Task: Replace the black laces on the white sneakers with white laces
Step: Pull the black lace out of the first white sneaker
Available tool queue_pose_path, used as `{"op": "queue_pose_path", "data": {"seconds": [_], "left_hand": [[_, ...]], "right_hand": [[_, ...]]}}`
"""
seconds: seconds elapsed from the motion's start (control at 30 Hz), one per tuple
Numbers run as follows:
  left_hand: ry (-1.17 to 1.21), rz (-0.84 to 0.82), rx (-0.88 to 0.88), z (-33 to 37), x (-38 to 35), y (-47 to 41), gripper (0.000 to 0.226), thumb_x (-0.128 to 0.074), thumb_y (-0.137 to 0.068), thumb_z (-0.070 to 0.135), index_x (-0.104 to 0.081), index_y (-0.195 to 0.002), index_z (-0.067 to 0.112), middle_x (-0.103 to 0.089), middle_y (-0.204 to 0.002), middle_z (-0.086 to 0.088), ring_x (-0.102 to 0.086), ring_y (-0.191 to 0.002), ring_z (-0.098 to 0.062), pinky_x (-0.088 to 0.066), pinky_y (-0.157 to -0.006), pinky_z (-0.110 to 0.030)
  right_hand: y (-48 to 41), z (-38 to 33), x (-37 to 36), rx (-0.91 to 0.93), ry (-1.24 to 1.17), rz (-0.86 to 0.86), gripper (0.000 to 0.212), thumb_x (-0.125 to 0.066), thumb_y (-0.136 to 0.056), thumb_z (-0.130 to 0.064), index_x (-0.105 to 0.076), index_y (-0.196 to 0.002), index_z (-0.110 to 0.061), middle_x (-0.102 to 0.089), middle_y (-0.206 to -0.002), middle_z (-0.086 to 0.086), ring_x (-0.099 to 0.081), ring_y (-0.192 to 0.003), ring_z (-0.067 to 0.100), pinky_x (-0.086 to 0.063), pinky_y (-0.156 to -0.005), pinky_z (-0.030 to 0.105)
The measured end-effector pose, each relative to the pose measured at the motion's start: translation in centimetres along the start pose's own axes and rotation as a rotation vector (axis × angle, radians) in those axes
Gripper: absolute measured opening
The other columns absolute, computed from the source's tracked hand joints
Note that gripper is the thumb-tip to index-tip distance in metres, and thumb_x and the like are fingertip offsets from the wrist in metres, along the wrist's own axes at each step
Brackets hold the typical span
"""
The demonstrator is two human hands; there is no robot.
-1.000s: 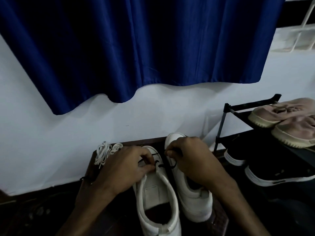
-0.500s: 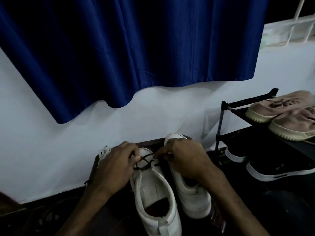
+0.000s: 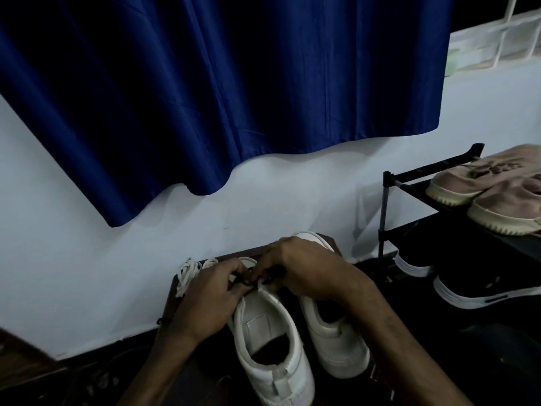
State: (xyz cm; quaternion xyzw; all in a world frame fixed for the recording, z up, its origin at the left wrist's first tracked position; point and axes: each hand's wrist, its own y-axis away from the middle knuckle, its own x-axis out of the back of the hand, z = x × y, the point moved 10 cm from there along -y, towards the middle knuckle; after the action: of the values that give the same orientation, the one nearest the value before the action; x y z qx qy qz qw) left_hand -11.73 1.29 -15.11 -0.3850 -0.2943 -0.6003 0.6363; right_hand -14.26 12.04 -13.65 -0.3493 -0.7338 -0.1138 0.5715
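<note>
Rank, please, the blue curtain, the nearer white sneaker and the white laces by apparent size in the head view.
1. blue curtain
2. nearer white sneaker, partly covered by the left hand
3. white laces, partly hidden behind that hand, plainly smallest

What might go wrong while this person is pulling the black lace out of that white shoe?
The light is dim, and the left hand and right hand crowd over the black lace, so it may snag unseen. The white laces lie near the far left corner of the dark stand, beside the left hand; a nudge might knock them off. A hard tug may shift the white shoe.
</note>
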Motion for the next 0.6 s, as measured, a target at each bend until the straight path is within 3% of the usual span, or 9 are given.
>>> {"op": "queue_pose_path", "data": {"seconds": [0.13,0.17,0.27,0.33,0.4,0.47,0.6], "left_hand": [[0.116,-0.065,0.051,-1.2,0.6,-0.2,0.019,-0.064,-0.091,0.013,-0.067,-0.081,0.029,-0.072,-0.08,0.011,-0.069,-0.072,-0.009,-0.057,-0.072,-0.037],[0.168,-0.092,0.075,-1.5,0.6,-0.2,0.02,-0.063,-0.092,0.013,-0.068,-0.083,0.029,-0.072,-0.082,0.004,-0.07,-0.074,-0.017,-0.059,-0.073,-0.042],[0.268,-0.143,0.117,-1.9,0.7,0.2,0.02,-0.062,-0.095,0.015,-0.069,-0.083,0.03,-0.07,-0.081,-0.008,-0.07,-0.08,-0.026,-0.06,-0.073,-0.046],[0.276,-0.211,0.102,-1.4,0.5,0.4,0.006,-0.066,-0.092,0.027,-0.069,-0.087,0.029,-0.071,-0.085,-0.005,-0.069,-0.084,-0.024,-0.058,-0.077,-0.047],[0.195,-0.272,0.082,-1.0,0.2,0.6,0.03,-0.067,-0.081,0.055,-0.069,-0.091,0.026,-0.073,-0.088,-0.002,-0.069,-0.085,-0.023,-0.054,-0.083,-0.046],[0.081,-0.214,0.047,-0.3,0.6,0.3,0.043,-0.06,-0.078,0.064,-0.067,-0.086,0.023,-0.071,-0.081,-0.002,-0.068,-0.078,-0.023,-0.053,-0.078,-0.046],[0.201,0.054,0.112,-1.7,3.0,-0.3,0.02,-0.06,-0.095,0.028,-0.063,-0.079,0.016,-0.066,-0.076,-0.012,-0.066,-0.069,-0.025,-0.057,-0.056,-0.044]], "right_hand": [[-0.7,1.0,0.3,-0.062,-0.117,0.013,0.047,-0.065,-0.08,-0.008,-0.06,-0.115,-0.04,-0.067,-0.105,-0.014,-0.058,-0.093,0.003,-0.036,-0.061,0.005],[-1.1,1.5,0.3,-0.078,-0.16,0.003,0.049,-0.06,-0.082,-0.005,-0.059,-0.117,-0.039,-0.068,-0.105,-0.013,-0.06,-0.094,0.006,-0.041,-0.067,0.007],[-2.4,2.0,-0.7,-0.058,-0.183,-0.113,0.054,-0.051,-0.082,0.003,-0.068,-0.114,-0.038,-0.069,-0.109,-0.007,-0.062,-0.096,0.011,-0.053,-0.081,0.033],[-2.7,1.8,-1.8,-0.044,-0.189,-0.209,0.046,-0.055,-0.084,0.003,-0.073,-0.109,-0.031,-0.071,-0.108,-0.002,-0.064,-0.097,0.015,-0.052,-0.085,0.032],[-2.9,1.7,-2.3,-0.055,-0.207,-0.251,0.035,-0.063,-0.085,-0.003,-0.074,-0.109,-0.027,-0.071,-0.106,0.0,-0.064,-0.098,0.016,-0.05,-0.085,0.026],[-3.0,2.0,-2.2,-0.077,-0.229,-0.241,0.03,-0.068,-0.085,-0.008,-0.074,-0.109,-0.025,-0.072,-0.105,-0.001,-0.064,-0.098,0.013,-0.047,-0.08,0.019],[-2.6,2.8,-2.0,-0.129,-0.244,-0.198,0.025,-0.074,-0.081,-0.01,-0.074,-0.102,-0.023,-0.073,-0.101,-0.003,-0.065,-0.094,0.009,-0.04,-0.06,0.005]]}}
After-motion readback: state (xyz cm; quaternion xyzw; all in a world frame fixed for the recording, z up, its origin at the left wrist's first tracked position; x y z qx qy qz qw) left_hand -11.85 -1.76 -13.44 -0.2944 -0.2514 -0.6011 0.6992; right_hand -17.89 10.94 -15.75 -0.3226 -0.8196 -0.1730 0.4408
